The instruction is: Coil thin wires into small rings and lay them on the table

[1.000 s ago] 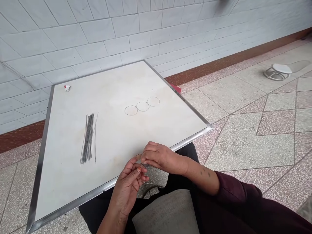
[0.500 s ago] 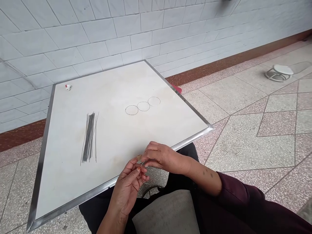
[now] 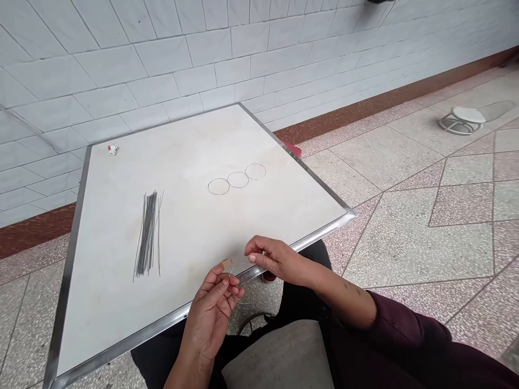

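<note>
My left hand (image 3: pixel 210 308) pinches a thin wire ring (image 3: pixel 239 282) between thumb and fingers, just above the board's near edge. A tan plaster (image 3: pixel 227 263) is wrapped on its thumb tip. My right hand (image 3: pixel 275 259) has its fingers drawn together beside the top of the ring, and I cannot tell whether they touch it. On the white board (image 3: pixel 194 243), three wire rings (image 3: pixel 238 180) lie in a row, edge to edge. A bundle of straight thin wires (image 3: pixel 148 235) lies to their left, with a small red-and-white object (image 3: pixel 113 150) in the far corner.
The aluminium-edged board rests across my lap, above a beige cushion (image 3: pixel 275 354). A red item (image 3: pixel 294 149) pokes out past its right edge. Behind it are a white-tiled wall (image 3: pixel 162 59) and a speckled tile floor (image 3: pixel 405 243) with a small white stand (image 3: pixel 462 120).
My right hand has moved back to the right, away from the ring, uncovering the plaster on my left thumb. The view has tilted slightly.
</note>
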Action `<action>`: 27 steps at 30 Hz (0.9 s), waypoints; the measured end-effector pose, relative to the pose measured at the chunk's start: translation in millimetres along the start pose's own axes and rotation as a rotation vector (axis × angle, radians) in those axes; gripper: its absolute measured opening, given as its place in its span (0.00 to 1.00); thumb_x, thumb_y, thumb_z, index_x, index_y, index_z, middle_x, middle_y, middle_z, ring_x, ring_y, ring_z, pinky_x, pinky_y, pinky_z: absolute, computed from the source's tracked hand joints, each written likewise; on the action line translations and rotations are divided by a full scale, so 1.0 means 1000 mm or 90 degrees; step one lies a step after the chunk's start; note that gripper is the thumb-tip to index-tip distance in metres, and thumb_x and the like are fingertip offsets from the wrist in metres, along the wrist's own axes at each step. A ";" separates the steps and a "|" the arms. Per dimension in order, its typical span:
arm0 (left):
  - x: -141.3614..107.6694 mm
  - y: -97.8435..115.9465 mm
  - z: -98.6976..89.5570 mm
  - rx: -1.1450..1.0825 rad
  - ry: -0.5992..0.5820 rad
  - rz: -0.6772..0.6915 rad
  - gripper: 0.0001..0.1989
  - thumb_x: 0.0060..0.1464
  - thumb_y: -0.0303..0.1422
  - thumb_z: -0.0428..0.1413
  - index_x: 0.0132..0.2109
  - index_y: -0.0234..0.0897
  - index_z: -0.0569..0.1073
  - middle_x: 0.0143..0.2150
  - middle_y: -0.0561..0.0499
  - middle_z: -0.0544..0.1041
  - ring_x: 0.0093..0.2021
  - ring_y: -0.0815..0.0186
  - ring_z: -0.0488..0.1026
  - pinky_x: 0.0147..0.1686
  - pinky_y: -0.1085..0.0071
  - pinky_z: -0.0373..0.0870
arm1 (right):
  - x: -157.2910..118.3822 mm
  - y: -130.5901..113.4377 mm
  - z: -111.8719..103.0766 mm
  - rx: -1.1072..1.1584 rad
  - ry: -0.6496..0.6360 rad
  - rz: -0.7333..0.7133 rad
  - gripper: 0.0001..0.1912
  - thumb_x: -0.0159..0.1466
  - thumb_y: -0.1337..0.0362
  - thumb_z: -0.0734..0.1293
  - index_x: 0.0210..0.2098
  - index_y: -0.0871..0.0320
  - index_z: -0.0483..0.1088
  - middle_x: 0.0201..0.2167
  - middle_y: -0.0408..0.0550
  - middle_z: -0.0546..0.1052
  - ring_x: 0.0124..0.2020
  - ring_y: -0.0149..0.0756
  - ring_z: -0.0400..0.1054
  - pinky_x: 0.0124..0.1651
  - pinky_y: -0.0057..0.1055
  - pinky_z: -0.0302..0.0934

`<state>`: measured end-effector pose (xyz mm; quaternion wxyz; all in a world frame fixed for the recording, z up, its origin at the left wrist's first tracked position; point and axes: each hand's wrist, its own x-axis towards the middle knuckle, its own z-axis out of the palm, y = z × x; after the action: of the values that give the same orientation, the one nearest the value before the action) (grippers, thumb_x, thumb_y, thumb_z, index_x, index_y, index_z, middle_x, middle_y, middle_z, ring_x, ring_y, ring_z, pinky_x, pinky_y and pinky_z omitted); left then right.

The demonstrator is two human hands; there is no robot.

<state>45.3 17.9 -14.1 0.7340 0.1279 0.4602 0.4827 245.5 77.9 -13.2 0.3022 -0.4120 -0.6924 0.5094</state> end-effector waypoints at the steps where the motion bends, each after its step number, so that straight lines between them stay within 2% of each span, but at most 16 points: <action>1: 0.001 0.000 0.000 -0.001 0.007 0.002 0.16 0.49 0.27 0.65 0.47 0.36 0.76 0.33 0.50 0.77 0.33 0.70 0.72 0.42 0.68 0.74 | 0.000 0.001 0.000 0.024 -0.009 0.017 0.09 0.67 0.59 0.64 0.39 0.59 0.68 0.30 0.41 0.70 0.30 0.28 0.64 0.34 0.26 0.61; 4: 0.004 0.001 0.002 -0.002 0.025 0.000 0.18 0.48 0.27 0.65 0.48 0.35 0.76 0.32 0.50 0.78 0.32 0.70 0.73 0.42 0.69 0.74 | -0.001 0.003 0.002 0.072 -0.022 0.051 0.10 0.65 0.58 0.67 0.40 0.58 0.69 0.27 0.38 0.68 0.27 0.26 0.61 0.30 0.24 0.58; 8: 0.013 0.002 0.006 0.008 0.032 0.003 0.18 0.50 0.26 0.64 0.50 0.35 0.75 0.33 0.50 0.79 0.33 0.70 0.75 0.47 0.67 0.74 | 0.004 0.009 0.002 0.077 0.004 0.075 0.06 0.64 0.62 0.66 0.36 0.58 0.70 0.26 0.38 0.68 0.26 0.26 0.59 0.30 0.24 0.56; 11: 0.025 0.004 0.010 0.030 0.031 0.010 0.20 0.51 0.28 0.63 0.52 0.35 0.73 0.40 0.45 0.81 0.42 0.64 0.77 0.53 0.62 0.71 | 0.014 0.019 -0.004 0.037 0.042 0.073 0.05 0.62 0.64 0.66 0.35 0.58 0.71 0.26 0.39 0.69 0.27 0.27 0.61 0.32 0.24 0.56; 14: 0.036 0.007 0.010 0.097 0.009 0.056 0.25 0.54 0.33 0.63 0.58 0.39 0.69 0.53 0.43 0.78 0.56 0.59 0.72 0.59 0.61 0.65 | 0.033 0.036 -0.024 -0.014 0.098 0.089 0.05 0.63 0.63 0.66 0.35 0.58 0.72 0.27 0.39 0.70 0.28 0.27 0.62 0.32 0.24 0.56; 18: 0.048 0.011 -0.004 0.220 0.050 0.139 0.26 0.51 0.43 0.64 0.56 0.42 0.71 0.60 0.46 0.73 0.61 0.57 0.67 0.61 0.60 0.62 | 0.066 0.061 -0.067 -0.087 0.151 0.123 0.04 0.63 0.66 0.65 0.35 0.58 0.72 0.28 0.39 0.72 0.29 0.27 0.64 0.32 0.24 0.57; 22: 0.058 0.015 -0.030 0.285 0.119 0.156 0.31 0.39 0.51 0.67 0.48 0.38 0.76 0.54 0.44 0.77 0.56 0.52 0.71 0.57 0.57 0.66 | 0.094 0.078 -0.103 -0.185 0.195 0.177 0.04 0.64 0.67 0.66 0.38 0.59 0.73 0.33 0.43 0.75 0.35 0.31 0.69 0.39 0.29 0.64; 27: 0.068 0.017 -0.053 0.250 0.178 0.145 0.33 0.28 0.52 0.70 0.41 0.37 0.79 0.43 0.45 0.81 0.44 0.53 0.76 0.44 0.59 0.75 | 0.119 0.084 -0.125 -0.279 0.216 0.239 0.15 0.69 0.59 0.64 0.52 0.60 0.68 0.50 0.52 0.72 0.47 0.39 0.71 0.48 0.42 0.69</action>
<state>0.6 68.9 -69.5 0.5650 0.2509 0.6249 0.4767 315.0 251.0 -56.1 0.2182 -0.6666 -0.6374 0.3190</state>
